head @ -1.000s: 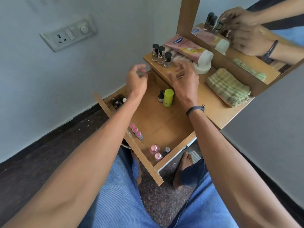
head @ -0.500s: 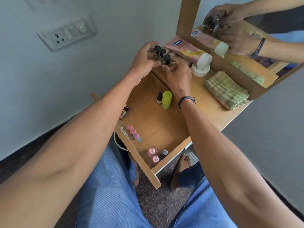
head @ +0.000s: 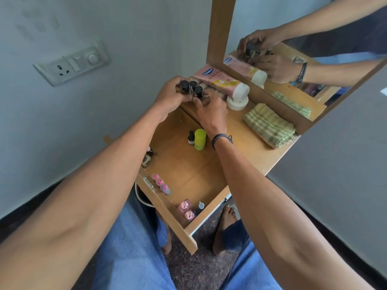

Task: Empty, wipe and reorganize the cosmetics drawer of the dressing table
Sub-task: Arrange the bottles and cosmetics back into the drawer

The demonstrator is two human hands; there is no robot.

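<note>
Pale grey wall (head: 125,28) with switch panel (head: 71,63), dark speckled floor (head: 194,268), wood-framed mirror (head: 222,28), soft daylight

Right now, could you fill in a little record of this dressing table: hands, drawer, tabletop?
Left hand: grips the black-capped bottles
Right hand: fingers curled round the same bottles
Drawer: open; holds green container, small dark bottle, pink-capped vials, pink bottles
Tabletop: pink tube, white jar, checked cloth
</note>
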